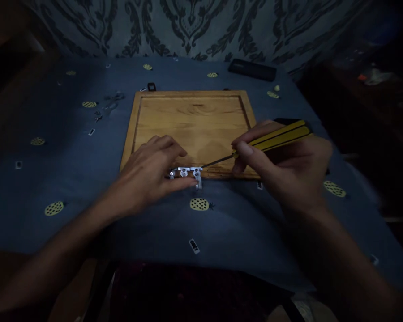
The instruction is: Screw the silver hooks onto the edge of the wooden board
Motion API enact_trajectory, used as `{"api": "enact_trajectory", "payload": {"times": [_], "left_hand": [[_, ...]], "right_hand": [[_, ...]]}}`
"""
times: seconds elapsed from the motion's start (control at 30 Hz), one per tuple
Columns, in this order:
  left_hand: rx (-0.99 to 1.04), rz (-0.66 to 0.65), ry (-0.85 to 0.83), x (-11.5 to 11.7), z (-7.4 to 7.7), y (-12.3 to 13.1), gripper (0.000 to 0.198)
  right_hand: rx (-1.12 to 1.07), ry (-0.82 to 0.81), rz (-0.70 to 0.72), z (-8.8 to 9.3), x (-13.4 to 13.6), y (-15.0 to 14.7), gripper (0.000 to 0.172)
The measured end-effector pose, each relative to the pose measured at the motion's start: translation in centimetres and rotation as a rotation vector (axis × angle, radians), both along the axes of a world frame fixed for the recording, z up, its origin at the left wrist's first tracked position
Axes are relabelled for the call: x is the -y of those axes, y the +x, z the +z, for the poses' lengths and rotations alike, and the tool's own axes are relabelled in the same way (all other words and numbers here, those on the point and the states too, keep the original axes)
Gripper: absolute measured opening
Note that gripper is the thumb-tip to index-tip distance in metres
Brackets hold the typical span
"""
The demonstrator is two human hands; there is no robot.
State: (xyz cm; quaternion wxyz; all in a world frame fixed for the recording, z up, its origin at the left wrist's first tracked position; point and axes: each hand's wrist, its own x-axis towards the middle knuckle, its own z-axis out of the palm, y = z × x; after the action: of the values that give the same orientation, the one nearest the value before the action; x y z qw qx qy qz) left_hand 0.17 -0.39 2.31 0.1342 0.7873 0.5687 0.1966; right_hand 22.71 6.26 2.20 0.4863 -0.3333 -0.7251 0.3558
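My left hand [151, 172] rests at the near edge of a wooden board [191, 120], its fingers closed on a small silver metal bracket [188, 173] with several round holes. My right hand [285, 167] grips a screwdriver [275, 137] with a yellow and black handle. Its thin shaft points left and down, and the tip touches the bracket's right end. The bracket sits half on the board's front edge, half over the blue cloth.
A blue tablecloth [70, 179] with yellow spotted prints covers the table. Small metal parts [109, 105] lie to the left of the board. A dark flat case [252, 69] lies at the far right. A patterned wall stands behind.
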Motion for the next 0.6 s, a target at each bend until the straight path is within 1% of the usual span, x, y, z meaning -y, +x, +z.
{"api": "enact_trajectory", "payload": {"times": [0.17, 0.27, 0.33, 0.43, 0.6], "left_hand": [[0.096, 0.094, 0.019, 0.0, 1.2, -2.1, 0.038], [0.103, 0.147, 0.038, 0.2, 1.5, -2.7, 0.035], [0.109, 0.165, 0.053, 0.4, 1.5, -2.9, 0.032], [0.12, 0.184, 0.042, 0.5, 1.4, -3.2, 0.03], [0.118, 0.297, 0.071, 0.9, 1.0, -4.7, 0.035]], "right_hand": [[-0.105, -0.03, -0.105, -0.9, -0.8, 0.6, 0.011], [-0.144, -0.091, -0.128, -1.3, -1.3, 0.9, 0.017], [-0.159, -0.136, -0.115, -1.3, -1.5, 1.0, 0.022], [-0.148, -0.185, -0.087, -1.3, -1.6, 1.0, 0.024], [-0.103, -0.21, -0.029, -2.0, -1.6, 0.7, 0.025]]}}
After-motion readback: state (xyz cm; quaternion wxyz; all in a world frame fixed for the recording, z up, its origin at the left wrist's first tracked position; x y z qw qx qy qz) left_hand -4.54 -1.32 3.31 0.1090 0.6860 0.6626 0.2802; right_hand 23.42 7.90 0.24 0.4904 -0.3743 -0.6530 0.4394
